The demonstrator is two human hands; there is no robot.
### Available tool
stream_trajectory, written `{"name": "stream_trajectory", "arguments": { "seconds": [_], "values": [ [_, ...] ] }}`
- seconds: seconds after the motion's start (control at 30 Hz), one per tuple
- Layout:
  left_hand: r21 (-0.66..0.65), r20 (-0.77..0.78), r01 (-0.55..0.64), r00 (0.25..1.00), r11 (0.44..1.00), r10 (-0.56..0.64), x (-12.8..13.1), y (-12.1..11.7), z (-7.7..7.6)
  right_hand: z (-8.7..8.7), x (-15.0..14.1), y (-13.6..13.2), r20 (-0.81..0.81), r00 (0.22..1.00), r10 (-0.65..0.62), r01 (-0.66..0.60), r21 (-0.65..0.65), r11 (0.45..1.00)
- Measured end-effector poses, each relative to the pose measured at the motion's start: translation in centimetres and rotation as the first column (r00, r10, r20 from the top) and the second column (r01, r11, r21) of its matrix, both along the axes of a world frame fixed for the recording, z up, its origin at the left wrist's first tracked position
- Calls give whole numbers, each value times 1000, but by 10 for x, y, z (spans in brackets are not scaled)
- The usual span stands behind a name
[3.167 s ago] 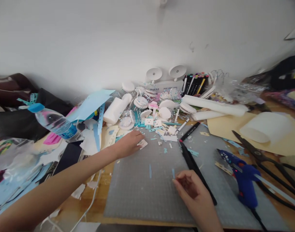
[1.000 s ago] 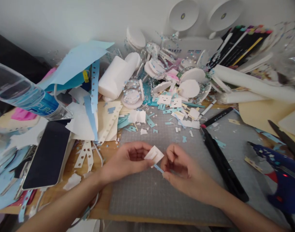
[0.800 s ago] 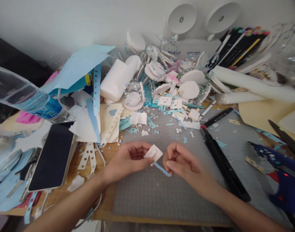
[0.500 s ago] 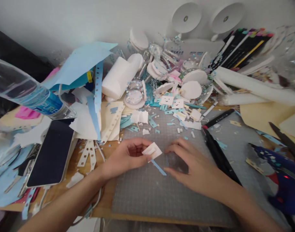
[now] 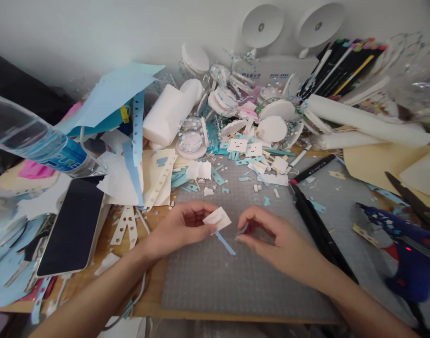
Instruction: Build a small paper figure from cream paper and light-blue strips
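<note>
My left hand (image 5: 188,227) pinches a small white paper square (image 5: 220,218) between thumb and fingers, over the grey cutting mat. From the square's lower edge a narrow blue paper strip (image 5: 225,242) slants down to the right. Just right of it, my right hand (image 5: 262,234) has its thumb and fingertips drawn together around a thin, short bluish paper strip (image 5: 242,230), which is partly hidden and blurred. The two hands are apart. Behind them, two white squares with drawn smiling faces (image 5: 237,145) lie among paper scraps.
On the cutting mat (image 5: 215,286), black markers (image 5: 315,225) lie right of my right hand, with a blue glue gun (image 5: 408,253) and scissors (image 5: 412,202) farther right. A phone (image 5: 72,227) and a tilted water bottle (image 5: 56,145) are at left. White paper discs (image 5: 273,129) pile up behind.
My right hand's thumb and fingers have come closer together around the thin bluish strip. My left hand still holds the white square. The whole view has shifted slightly.
</note>
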State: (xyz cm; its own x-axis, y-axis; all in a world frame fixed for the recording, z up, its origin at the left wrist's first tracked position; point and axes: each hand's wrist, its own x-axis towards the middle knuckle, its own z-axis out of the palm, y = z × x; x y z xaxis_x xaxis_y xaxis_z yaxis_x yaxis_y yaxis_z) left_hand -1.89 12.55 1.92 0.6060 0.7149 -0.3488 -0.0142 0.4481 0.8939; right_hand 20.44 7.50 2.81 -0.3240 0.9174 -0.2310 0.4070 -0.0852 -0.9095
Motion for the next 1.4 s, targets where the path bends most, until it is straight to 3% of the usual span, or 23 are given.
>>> {"name": "stream_trajectory", "arguments": {
  "seconds": [0.1, 0.23, 0.4, 0.67, 0.8, 1.0, 1.4],
  "values": [
    [16, -26, -3, 1000, 1000, 4, 3, 0, 1, 2, -3, -1, -228, 970, -86, 45, -179, 983],
    [53, -56, 31, 998, 998, -28, 5, -1, 3, 3, -6, -4, -327, 936, -131, 11, -344, 939],
    [75, -58, 73, 996, 995, -68, 5, -3, 2, 4, -5, -4, -343, 936, -83, -20, -288, 957],
    [65, -5, 87, 996, 994, -87, 2, 0, -3, 2, -1, 3, -452, 886, -104, 41, -146, 988],
    [58, 11, 79, 997, 995, -80, 3, 0, -3, 4, -2, -1, -444, 893, -71, -28, -213, 977],
    [88, -6, 91, 996, 992, -90, 2, -2, -4, -3, -6, -5, -437, 892, -118, -52, -357, 933],
    [150, -19, 220, 975, 964, -219, 2, -5, -4, -8, -10, -4, -407, 907, -111, -65, -396, 916]
  ]
}}
